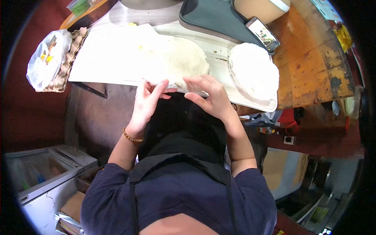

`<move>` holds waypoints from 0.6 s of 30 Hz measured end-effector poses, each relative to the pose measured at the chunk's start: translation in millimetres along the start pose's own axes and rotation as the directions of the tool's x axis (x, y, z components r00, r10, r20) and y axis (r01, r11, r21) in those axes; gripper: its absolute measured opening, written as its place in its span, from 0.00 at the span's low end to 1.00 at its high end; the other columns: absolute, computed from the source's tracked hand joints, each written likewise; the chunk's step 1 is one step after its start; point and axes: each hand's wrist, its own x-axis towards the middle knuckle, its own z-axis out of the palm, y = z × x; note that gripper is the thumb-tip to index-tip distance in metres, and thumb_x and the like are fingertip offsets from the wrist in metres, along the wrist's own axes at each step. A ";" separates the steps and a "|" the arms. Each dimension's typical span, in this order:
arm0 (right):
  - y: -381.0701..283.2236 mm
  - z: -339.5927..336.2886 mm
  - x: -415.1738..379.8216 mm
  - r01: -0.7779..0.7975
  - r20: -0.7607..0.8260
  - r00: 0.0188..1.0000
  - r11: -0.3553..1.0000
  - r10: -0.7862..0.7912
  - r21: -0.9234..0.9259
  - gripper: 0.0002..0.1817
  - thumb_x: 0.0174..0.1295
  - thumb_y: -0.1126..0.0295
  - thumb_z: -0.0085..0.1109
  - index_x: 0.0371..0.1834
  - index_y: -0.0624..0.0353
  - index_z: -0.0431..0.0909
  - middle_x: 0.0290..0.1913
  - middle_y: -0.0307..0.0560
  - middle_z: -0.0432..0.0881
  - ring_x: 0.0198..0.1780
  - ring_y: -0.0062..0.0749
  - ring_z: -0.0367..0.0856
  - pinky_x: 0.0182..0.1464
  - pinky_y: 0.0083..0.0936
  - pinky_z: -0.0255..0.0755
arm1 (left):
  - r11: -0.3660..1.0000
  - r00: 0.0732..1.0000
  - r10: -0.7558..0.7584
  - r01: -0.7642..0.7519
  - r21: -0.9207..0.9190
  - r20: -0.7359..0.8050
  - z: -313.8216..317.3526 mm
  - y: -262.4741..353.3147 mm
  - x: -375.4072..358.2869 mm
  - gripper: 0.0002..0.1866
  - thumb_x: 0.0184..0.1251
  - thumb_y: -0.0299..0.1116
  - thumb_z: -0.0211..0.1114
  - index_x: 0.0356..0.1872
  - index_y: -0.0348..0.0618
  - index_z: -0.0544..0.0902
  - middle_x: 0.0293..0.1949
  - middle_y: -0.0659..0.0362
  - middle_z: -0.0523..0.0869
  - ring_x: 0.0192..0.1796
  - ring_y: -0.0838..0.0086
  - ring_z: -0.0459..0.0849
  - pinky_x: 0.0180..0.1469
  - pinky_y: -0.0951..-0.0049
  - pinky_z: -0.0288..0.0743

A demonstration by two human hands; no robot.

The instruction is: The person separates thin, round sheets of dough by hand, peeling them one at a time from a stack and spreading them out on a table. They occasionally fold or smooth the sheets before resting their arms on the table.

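Between my hands, at the near edge of the white tray (219, 39), is a small pale, dough-like piece (177, 85) with a darker spot. My left hand (148, 100) is closed, its thumb and fingers pinching the left end of this piece. My right hand (211, 94) curves at the other end, thumb and fingers apart, fingertips right beside the piece. Just beyond the hands lies a large, flattish cream-coloured dough-like mass (186, 56). To the right of it sits a rounded white heap (253, 70), its surface washed out by bright light.
A phone (263, 33) showing a picture leans by a dark tray (211, 17) and a tan bowl (260, 9). At the left, a plastic bag (49, 58) rests on an egg carton (72, 58). The wooden tabletop (313, 66) extends right. A glass-topped freezer (43, 168) stands lower left.
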 end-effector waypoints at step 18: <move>-4.3 -0.1 29.8 -0.023 -0.017 1.000 0.987 0.026 0.160 0.09 0.57 0.70 0.65 0.39 0.61 0.83 0.33 0.49 0.83 0.35 0.37 0.82 0.39 0.27 0.74 | 0.994 0.996 0.081 -0.083 0.073 0.027 9.9 -11.9 0.3 0.16 0.62 0.26 0.67 0.48 0.32 0.73 0.42 0.54 0.84 0.44 0.76 0.83 0.47 0.75 0.78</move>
